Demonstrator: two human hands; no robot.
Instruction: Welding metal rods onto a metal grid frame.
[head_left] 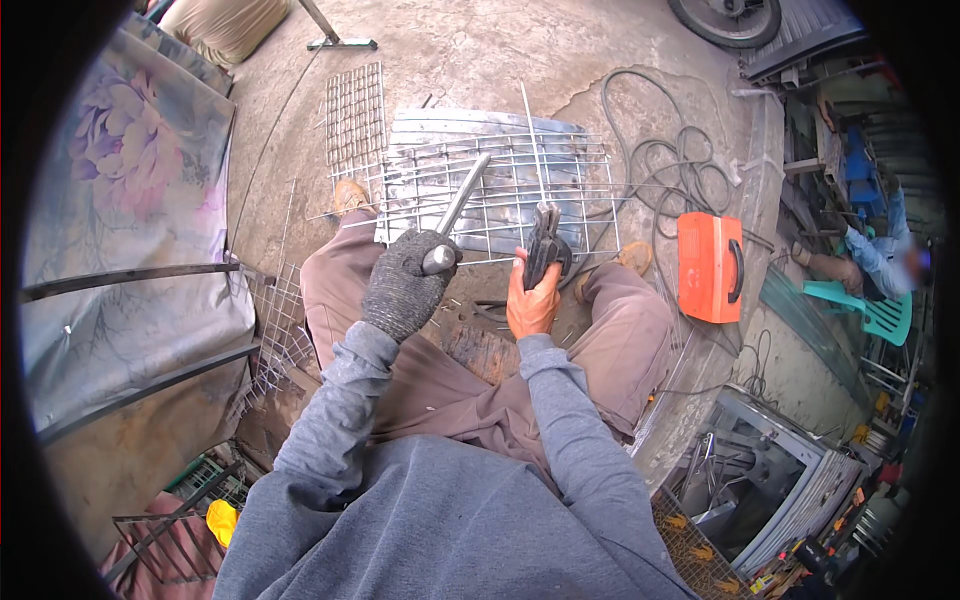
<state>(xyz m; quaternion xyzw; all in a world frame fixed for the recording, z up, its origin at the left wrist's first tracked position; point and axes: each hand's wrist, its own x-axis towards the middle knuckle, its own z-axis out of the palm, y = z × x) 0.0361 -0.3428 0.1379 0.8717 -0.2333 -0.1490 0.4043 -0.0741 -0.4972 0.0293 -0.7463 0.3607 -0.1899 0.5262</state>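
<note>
My left hand (pixel 405 290), in a dark grey knit glove, is closed around a metal bar (pixel 465 195). The bar slants up and to the right, and its rounded near end shows at the fist. My bare right hand (pixel 535 305) grips a black welding electrode holder (pixel 545 245). From its jaws a thin electrode (pixel 533 140) points away from me. Both tools are over or beside a welded wire grid (pixel 420 190), which lies on a worn corrugated metal sheet (pixel 440 120) between my feet. Whether the electrode touches the grid I cannot tell.
An orange machine box (pixel 708 265) with a black handle stands to the right. A grey cable (pixel 650 150) lies coiled on the concrete. A smaller mesh panel (pixel 355 115) is beyond the grid. At far right a person (pixel 880 260) is near a green chair (pixel 880 315).
</note>
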